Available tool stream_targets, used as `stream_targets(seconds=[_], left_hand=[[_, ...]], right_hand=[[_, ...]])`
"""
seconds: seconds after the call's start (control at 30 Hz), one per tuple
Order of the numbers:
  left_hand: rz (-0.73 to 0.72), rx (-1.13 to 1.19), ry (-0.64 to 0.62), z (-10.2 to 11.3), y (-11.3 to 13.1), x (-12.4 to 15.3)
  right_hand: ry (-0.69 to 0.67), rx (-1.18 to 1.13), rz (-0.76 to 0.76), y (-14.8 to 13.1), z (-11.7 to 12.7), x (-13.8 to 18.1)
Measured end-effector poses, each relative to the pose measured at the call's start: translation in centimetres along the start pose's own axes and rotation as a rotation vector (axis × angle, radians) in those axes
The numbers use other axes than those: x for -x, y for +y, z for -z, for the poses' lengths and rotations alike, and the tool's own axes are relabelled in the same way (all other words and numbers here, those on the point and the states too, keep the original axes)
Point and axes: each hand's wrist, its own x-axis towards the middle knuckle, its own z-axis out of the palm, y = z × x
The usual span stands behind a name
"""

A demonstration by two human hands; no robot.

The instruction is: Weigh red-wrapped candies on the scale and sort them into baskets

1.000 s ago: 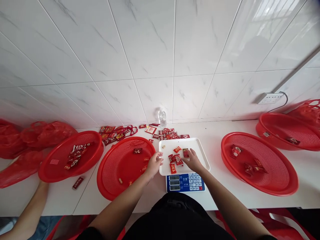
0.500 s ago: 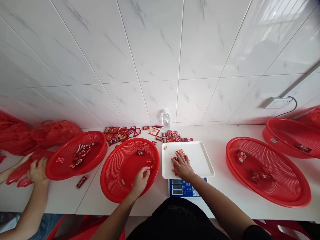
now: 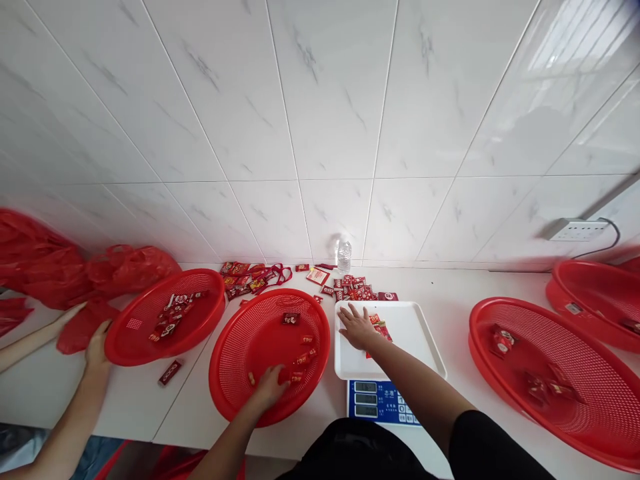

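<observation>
My left hand [image 3: 271,389] is low inside the red basket [image 3: 220,373] in front of me, its thumb and fingers curled around what looks like a small red packet, mostly hidden. Close by in the basket are several red packets [image 3: 307,340], a dark red packet [image 3: 291,319] and a peanut [image 3: 251,378]. Fingers spread, my right hand [image 3: 359,327] hovers over the left part of the white tray [image 3: 415,340] and holds nothing. Red and gold packets [image 3: 381,329] lie on the tray, partly behind my right wrist. Beneath it is a blue scale [image 3: 367,400].
Red baskets with packets stand to the left [image 3: 130,347] and right [image 3: 480,360]. Along the wall lie loose packets [image 3: 355,290] and a clear bottle [image 3: 344,257]. At far left, a co-worker's hand [image 3: 97,343] touches a red plastic bag [image 3: 83,330].
My right hand has lifted off the packets on the tray and shifted toward its back left. My left hand has moved lower and left in the basket, uncovering several packets.
</observation>
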Motion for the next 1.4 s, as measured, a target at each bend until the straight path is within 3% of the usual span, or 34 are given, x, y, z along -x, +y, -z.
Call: stream_targets(seconds=[0.23, 0.47, 0.7, 0.8, 0.93, 1.03, 1.13, 1.27, 1.4], left_hand=[[0.075, -0.112, -0.034, 0.1, -1.6, -1.1], [0.02, -0.071, -0.032, -0.9, 0.8, -0.8], [0.059, 0.039, 0.011, -0.4, 3.4, 0.1], [0.046, 0.134, 0.114, 0.6, 6.0, 0.4], [-0.134, 0.406, 0.153, 0.5, 11.9, 0.6], [-0.293, 0.502, 0.073, -1.3, 16.6, 0.5], [-0.353, 0.499, 0.003, -4.0, 20.1, -0.2], [-0.417, 0.397, -0.01, -6.7, 22.4, -2.0], [-0.451, 0.168, 0.05, -7.3, 23.4, -4.2]], right_hand=[[0.22, -0.15, -0.079, 2.3, 0.9, 5.5], [0.449, -0.335, -0.195, 4.3, 0.2, 13.0], [0.585, -0.78, -0.407, 4.6, -1.8, 18.1], [0.576, -0.809, -0.42, 4.4, -2.2, 19.2], [0.582, -0.814, -0.41, 4.2, -2.4, 19.9], [0.578, -0.809, -0.411, 4.1, -2.3, 20.2], [0.559, -0.79, -0.405, 4.1, -2.2, 20.4], [0.533, -0.764, -0.41, 4.6, -2.4, 21.1], [0.531, -0.779, -0.433, 5.2, -2.9, 22.0]])
